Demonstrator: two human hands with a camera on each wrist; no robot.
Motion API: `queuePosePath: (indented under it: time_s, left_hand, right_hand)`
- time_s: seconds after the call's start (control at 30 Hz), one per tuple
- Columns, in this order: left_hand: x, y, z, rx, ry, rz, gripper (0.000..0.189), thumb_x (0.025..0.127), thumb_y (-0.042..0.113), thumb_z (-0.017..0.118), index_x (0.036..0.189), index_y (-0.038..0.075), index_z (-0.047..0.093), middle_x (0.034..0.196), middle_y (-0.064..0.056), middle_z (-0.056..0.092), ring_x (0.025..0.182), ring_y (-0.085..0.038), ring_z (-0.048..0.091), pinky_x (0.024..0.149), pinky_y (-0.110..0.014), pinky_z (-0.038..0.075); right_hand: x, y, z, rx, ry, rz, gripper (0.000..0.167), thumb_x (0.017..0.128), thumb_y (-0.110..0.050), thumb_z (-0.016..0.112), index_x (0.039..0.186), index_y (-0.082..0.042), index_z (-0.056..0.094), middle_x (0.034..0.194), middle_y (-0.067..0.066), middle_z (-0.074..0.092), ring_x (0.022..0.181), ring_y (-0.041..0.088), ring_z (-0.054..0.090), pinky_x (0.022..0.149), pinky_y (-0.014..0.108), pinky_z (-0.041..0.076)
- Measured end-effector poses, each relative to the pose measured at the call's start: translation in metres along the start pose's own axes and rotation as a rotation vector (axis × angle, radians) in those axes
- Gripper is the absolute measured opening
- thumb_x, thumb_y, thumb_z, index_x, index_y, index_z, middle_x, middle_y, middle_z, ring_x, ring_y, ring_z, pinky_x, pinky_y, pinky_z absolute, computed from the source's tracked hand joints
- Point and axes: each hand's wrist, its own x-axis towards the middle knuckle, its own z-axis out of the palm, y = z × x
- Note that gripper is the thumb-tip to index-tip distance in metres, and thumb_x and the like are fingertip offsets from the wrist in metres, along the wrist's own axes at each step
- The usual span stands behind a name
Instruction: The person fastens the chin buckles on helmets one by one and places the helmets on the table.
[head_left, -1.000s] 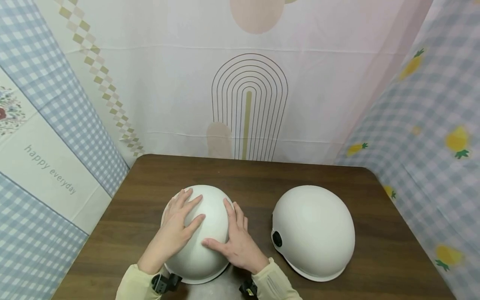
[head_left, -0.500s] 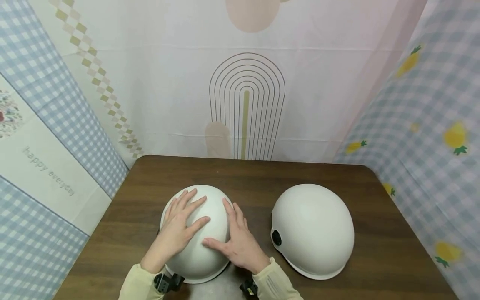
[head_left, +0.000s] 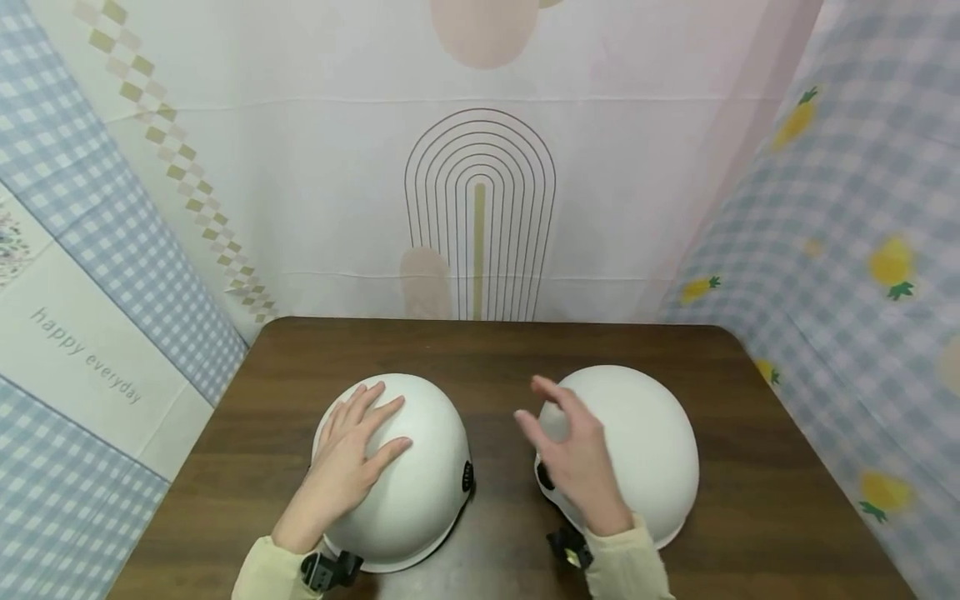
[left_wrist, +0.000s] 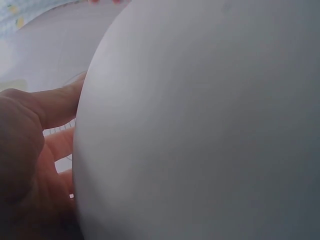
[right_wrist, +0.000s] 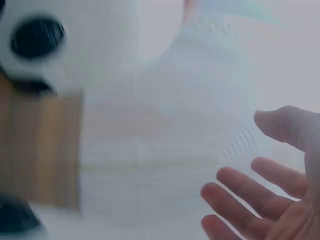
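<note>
Two white helmets stand dome up on a table. On the left helmet my left hand rests with its fingers spread over the shell. A black oval fitting shows on that helmet's right side. In the left wrist view its smooth shell takes up most of the picture, the thumb along its edge. My right hand is raised in front of the right helmet, hiding part of its left side. Its fingers are apart and hold nothing in the right wrist view.
The brown wooden table ends at a white printed cloth behind. Blue checked cloths hang at the left and right. A black wrist device sits on my left sleeve and another on the right.
My right hand has left the left helmet and moved right, to the front of the right helmet. The left hand stays on the left helmet. The head view has shifted slightly.
</note>
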Motion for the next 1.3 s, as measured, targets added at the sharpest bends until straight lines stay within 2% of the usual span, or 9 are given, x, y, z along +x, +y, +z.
queuePosePath:
  time_s: [0.13,0.23,0.37,0.47,0.63,0.83,0.97,1.1,1.3]
  left_hand:
    - [0.0,0.001,-0.001,-0.003,-0.001,-0.002,0.053,0.089,0.032,0.07,0.136,0.011,0.058,0.149,-0.018,0.038,0.141,-0.039,0.024,0.112,-0.059,0.012]
    - [0.003,0.002,-0.001,0.002,-0.011,0.003,0.053,0.09,0.032,0.07,0.136,0.01,0.057,0.15,-0.019,0.037,0.141,-0.04,0.024,0.111,-0.06,0.012]
    - [0.005,0.002,-0.003,0.021,-0.011,-0.002,0.053,0.09,0.031,0.07,0.136,0.01,0.057,0.15,-0.019,0.037,0.141,-0.041,0.025,0.111,-0.06,0.012]
    - [0.007,0.001,-0.002,0.023,-0.015,-0.01,0.054,0.09,0.031,0.07,0.137,0.009,0.056,0.15,-0.02,0.037,0.141,-0.041,0.024,0.112,-0.059,0.012]
    - [0.009,0.001,-0.001,0.035,-0.021,-0.025,0.054,0.091,0.033,0.068,0.138,0.009,0.055,0.151,-0.02,0.035,0.141,-0.041,0.023,0.112,-0.059,0.011]
    - [0.013,0.011,0.001,0.11,-0.04,-0.015,0.051,0.094,0.026,0.066,0.139,0.007,0.053,0.151,-0.022,0.034,0.142,-0.041,0.022,0.112,-0.06,0.01]
    - [0.015,0.028,0.01,0.19,0.005,0.055,0.047,0.091,0.013,0.067,0.136,0.008,0.056,0.15,-0.023,0.035,0.142,-0.039,0.024,0.112,-0.06,0.012]
    - [0.017,0.059,0.029,0.236,0.038,0.181,0.051,0.089,0.014,0.069,0.137,0.009,0.054,0.151,-0.022,0.035,0.143,-0.036,0.025,0.113,-0.058,0.017]
    - [0.026,0.11,0.071,0.139,-0.082,0.256,0.065,0.095,0.035,0.062,0.148,0.007,0.038,0.155,-0.016,0.03,0.145,-0.03,0.022,0.116,-0.049,0.016]
  right_hand:
    - [0.001,0.011,-0.04,-0.087,0.109,-0.013,0.048,0.08,-0.01,0.08,0.126,-0.01,0.064,0.121,0.006,0.064,0.115,0.023,0.054,0.097,0.022,0.036]
    - [-0.002,0.022,-0.066,-0.172,0.128,0.026,0.051,0.077,-0.008,0.082,0.125,-0.008,0.065,0.126,0.009,0.061,0.12,0.029,0.048,0.099,0.031,0.035]
    - [-0.005,0.036,-0.092,-0.253,0.068,0.114,0.055,0.081,-0.015,0.08,0.13,-0.002,0.06,0.137,0.018,0.05,0.129,0.041,0.036,0.097,0.059,0.032]
    - [-0.005,0.044,-0.105,-0.31,-0.006,0.216,0.062,0.086,-0.029,0.075,0.138,-0.003,0.053,0.146,0.023,0.037,0.136,0.045,0.024,0.096,0.069,0.027]
    - [-0.007,0.057,-0.116,-0.354,-0.118,0.375,0.078,0.09,-0.049,0.064,0.149,-0.006,0.037,0.156,0.025,0.018,0.144,0.044,0.004,0.098,0.076,0.015]
    - [-0.014,0.07,-0.119,-0.343,-0.191,0.488,0.09,0.092,-0.057,0.056,0.156,-0.006,0.017,0.159,0.024,0.005,0.145,0.043,-0.004,0.097,0.079,0.01]
    - [-0.02,0.076,-0.117,-0.314,-0.24,0.564,0.089,0.094,-0.06,0.049,0.158,-0.015,0.006,0.16,0.021,0.0,0.143,0.047,0.003,0.094,0.079,0.019]
    - [-0.025,0.081,-0.113,-0.302,-0.204,0.568,0.085,0.095,-0.058,0.049,0.158,-0.018,0.007,0.16,0.021,0.005,0.14,0.049,0.014,0.091,0.078,0.026]
    - [-0.028,0.086,-0.109,-0.281,-0.169,0.613,0.088,0.094,-0.06,0.049,0.158,-0.017,0.005,0.158,0.025,0.01,0.136,0.052,0.023,0.093,0.077,0.027]
